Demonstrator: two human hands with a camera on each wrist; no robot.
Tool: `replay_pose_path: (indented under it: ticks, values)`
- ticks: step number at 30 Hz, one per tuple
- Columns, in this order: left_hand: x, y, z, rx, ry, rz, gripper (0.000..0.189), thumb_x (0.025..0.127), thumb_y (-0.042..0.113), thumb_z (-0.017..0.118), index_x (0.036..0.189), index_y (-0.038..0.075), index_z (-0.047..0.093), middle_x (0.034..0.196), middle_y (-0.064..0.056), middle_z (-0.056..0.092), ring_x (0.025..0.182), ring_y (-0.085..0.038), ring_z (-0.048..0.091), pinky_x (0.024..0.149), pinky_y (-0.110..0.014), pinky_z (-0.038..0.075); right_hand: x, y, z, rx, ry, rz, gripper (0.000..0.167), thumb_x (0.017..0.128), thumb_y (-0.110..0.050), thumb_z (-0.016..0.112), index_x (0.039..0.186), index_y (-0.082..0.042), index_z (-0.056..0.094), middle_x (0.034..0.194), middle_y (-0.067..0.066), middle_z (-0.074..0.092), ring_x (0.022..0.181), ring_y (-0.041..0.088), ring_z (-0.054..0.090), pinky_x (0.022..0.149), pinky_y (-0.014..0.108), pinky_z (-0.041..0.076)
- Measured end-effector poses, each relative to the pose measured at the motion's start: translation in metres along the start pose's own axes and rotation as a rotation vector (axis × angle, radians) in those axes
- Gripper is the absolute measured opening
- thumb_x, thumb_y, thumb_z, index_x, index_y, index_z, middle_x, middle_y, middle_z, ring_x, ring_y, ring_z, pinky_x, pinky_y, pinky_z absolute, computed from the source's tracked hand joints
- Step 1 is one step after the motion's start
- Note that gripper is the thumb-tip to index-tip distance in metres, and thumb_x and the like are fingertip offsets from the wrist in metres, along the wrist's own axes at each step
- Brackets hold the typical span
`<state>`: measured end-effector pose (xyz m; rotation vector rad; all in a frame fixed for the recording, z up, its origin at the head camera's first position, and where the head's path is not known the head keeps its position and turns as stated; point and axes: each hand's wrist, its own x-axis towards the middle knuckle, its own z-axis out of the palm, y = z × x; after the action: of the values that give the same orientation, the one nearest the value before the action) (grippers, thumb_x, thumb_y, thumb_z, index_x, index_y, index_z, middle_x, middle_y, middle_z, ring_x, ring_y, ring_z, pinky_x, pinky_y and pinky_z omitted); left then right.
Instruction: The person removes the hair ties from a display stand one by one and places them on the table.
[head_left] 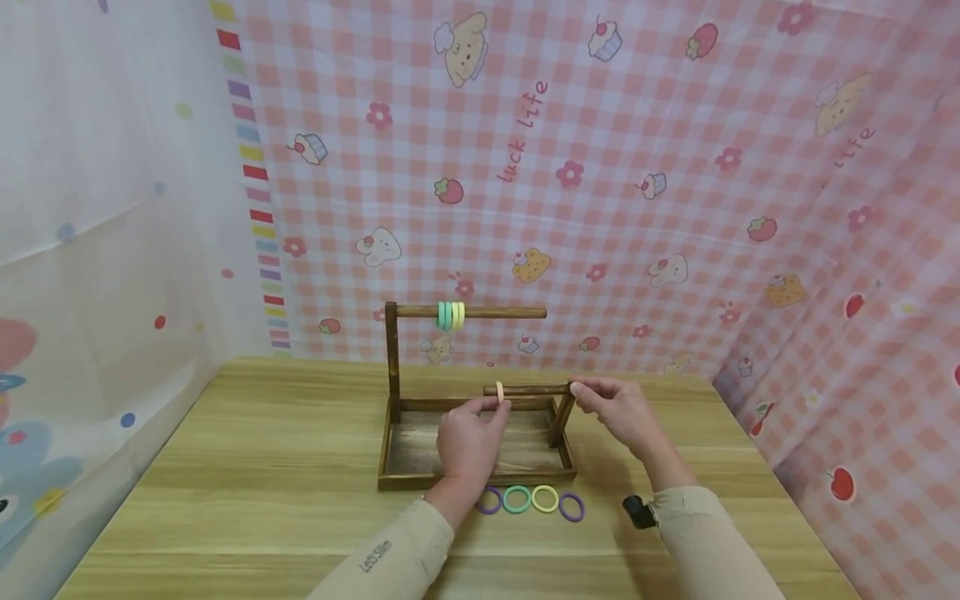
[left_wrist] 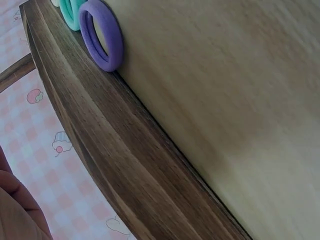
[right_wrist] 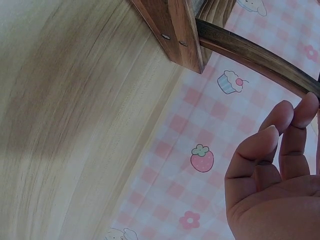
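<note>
My left hand (head_left: 471, 440) pinches a pale peach hair tie (head_left: 500, 391), which is around the free end of the lower bar (head_left: 536, 390) of a brown wooden rack (head_left: 480, 479). With thumb and fingertips my right hand (head_left: 618, 412) holds the rack at the top of its short post (head_left: 562, 418). In the right wrist view the curled fingers (right_wrist: 292, 130) meet the post near the frame's right edge. Green and yellow hair ties (head_left: 451, 316) hang together on the upper bar (head_left: 506, 313). The left wrist view shows only part of the left hand (left_wrist: 20, 210).
In front of the rack's tray, several hair ties lie in a row on the wooden table (head_left: 262, 467): purple (head_left: 490, 501), green (head_left: 517, 499), yellow (head_left: 545, 499) and another purple one (head_left: 572, 507). A pink checked cloth (head_left: 600, 242) hangs behind the table.
</note>
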<state>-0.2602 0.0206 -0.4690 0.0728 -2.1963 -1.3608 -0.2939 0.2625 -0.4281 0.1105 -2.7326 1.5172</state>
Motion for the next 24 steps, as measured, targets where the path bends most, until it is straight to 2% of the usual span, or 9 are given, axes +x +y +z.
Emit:
replay_pose_path:
  ticks: [6, 10, 13, 15, 18, 20, 24]
  values:
    - [0.002, -0.007, -0.007, -0.017, 0.001, 0.002, 0.015, 0.089, 0.031, 0.088, 0.091, 0.016, 0.087, 0.076, -0.002, 0.082, 0.057, -0.012, 0.070, 0.056, -0.031, 0.054, -0.001, -0.002, 0.000, 0.006, 0.000, -0.011, 0.048, 0.105, -0.047, 0.068, 0.137, -0.011, 0.073, 0.119, 0.015, 0.078, 0.106, 0.020, 0.071, 0.093, 0.041, 0.059]
    - [0.006, -0.015, -0.015, -0.030, -0.027, 0.003, 0.016, 0.089, 0.032, 0.089, 0.093, 0.016, 0.087, 0.075, -0.002, 0.081, 0.052, -0.005, 0.061, 0.052, -0.027, 0.048, -0.001, -0.002, 0.000, 0.004, -0.004, -0.010, 0.048, 0.105, -0.047, 0.068, 0.137, -0.011, 0.073, 0.118, 0.015, 0.078, 0.104, 0.017, 0.071, 0.088, 0.033, 0.057]
    - [0.009, -0.022, -0.022, -0.015, -0.031, 0.031, 0.017, 0.089, 0.032, 0.089, 0.093, 0.016, 0.087, 0.076, -0.002, 0.082, 0.054, 0.000, 0.058, 0.053, -0.024, 0.048, -0.001, -0.001, 0.000, 0.004, 0.000, -0.010, 0.047, 0.105, -0.046, 0.068, 0.137, -0.011, 0.073, 0.114, 0.014, 0.078, 0.099, 0.014, 0.069, 0.087, 0.033, 0.056]
    - [0.010, -0.025, -0.028, -0.024, -0.054, 0.040, 0.018, 0.090, 0.031, 0.088, 0.094, 0.014, 0.087, 0.069, -0.004, 0.079, 0.051, 0.000, 0.053, 0.049, -0.024, 0.044, -0.001, -0.001, 0.000, 0.005, 0.002, -0.010, 0.046, 0.105, -0.045, 0.068, 0.136, -0.011, 0.074, 0.112, 0.013, 0.078, 0.097, 0.013, 0.068, 0.085, 0.033, 0.056]
    - [0.010, -0.029, -0.038, -0.052, -0.114, 0.017, 0.017, 0.091, 0.030, 0.088, 0.096, 0.013, 0.087, 0.063, -0.002, 0.075, 0.048, 0.000, 0.048, 0.046, -0.022, 0.038, -0.001, 0.000, 0.001, 0.007, 0.000, -0.012, 0.046, 0.105, -0.045, 0.068, 0.135, -0.010, 0.074, 0.112, 0.016, 0.078, 0.095, 0.012, 0.068, 0.085, 0.035, 0.056]
    - [0.009, -0.032, -0.046, -0.083, -0.189, -0.012, 0.018, 0.092, 0.030, 0.087, 0.098, 0.012, 0.087, 0.056, -0.002, 0.068, 0.045, -0.002, 0.044, 0.043, -0.021, 0.032, 0.000, 0.000, 0.001, 0.002, -0.001, -0.009, 0.047, 0.105, -0.046, 0.068, 0.135, -0.011, 0.074, 0.115, 0.017, 0.078, 0.096, 0.012, 0.068, 0.085, 0.034, 0.056]
    - [0.008, -0.035, -0.064, -0.121, -0.380, -0.047, 0.018, 0.093, 0.028, 0.086, 0.100, 0.012, 0.086, 0.053, 0.000, 0.061, 0.044, -0.005, 0.046, 0.042, -0.020, 0.032, 0.000, -0.001, 0.001, -0.005, 0.003, -0.007, 0.047, 0.105, -0.047, 0.068, 0.136, -0.011, 0.074, 0.117, 0.018, 0.078, 0.097, 0.013, 0.069, 0.086, 0.033, 0.056]
